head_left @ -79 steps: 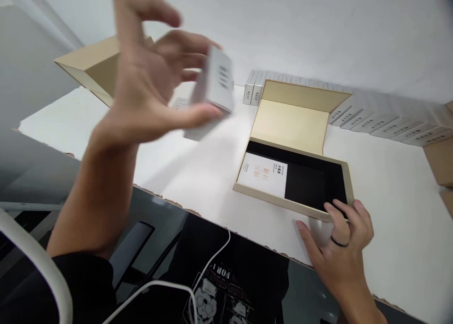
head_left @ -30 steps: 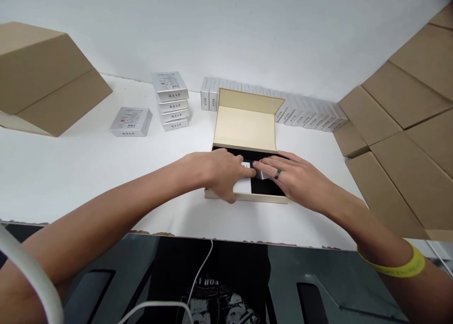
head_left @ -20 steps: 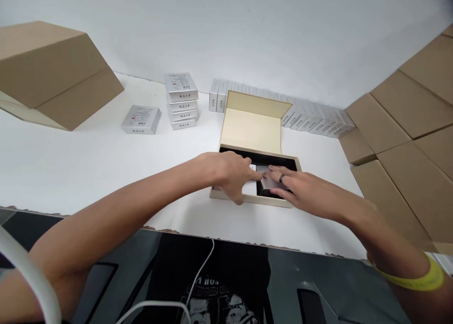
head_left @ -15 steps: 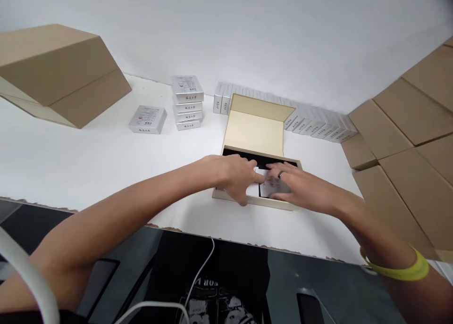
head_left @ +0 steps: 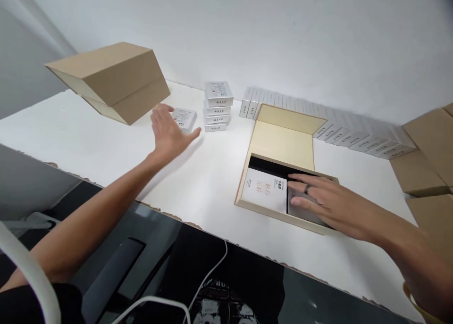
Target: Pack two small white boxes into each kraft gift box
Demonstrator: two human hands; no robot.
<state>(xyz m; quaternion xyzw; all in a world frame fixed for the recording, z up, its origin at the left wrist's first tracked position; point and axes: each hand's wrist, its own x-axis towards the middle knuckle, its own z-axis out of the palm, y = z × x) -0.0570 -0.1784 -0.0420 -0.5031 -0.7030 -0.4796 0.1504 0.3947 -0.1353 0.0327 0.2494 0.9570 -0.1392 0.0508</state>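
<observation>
Just beyond left grip (head_left: 170, 130), fingers apart, silver box (head_left: 184, 119), untouched

Left hand (head_left: 169, 131) reaches a silver packet (head_left: 184, 119); right hand (head_left: 323, 199) lies flat in the open box (head_left: 247, 202).

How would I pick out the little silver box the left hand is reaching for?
Find the big tan carton tilted at the table's far left. Just right of it, under the open left hand, one silver box lies flat and alone on the table, unlike the stack of silver boxes beside it.
</observation>
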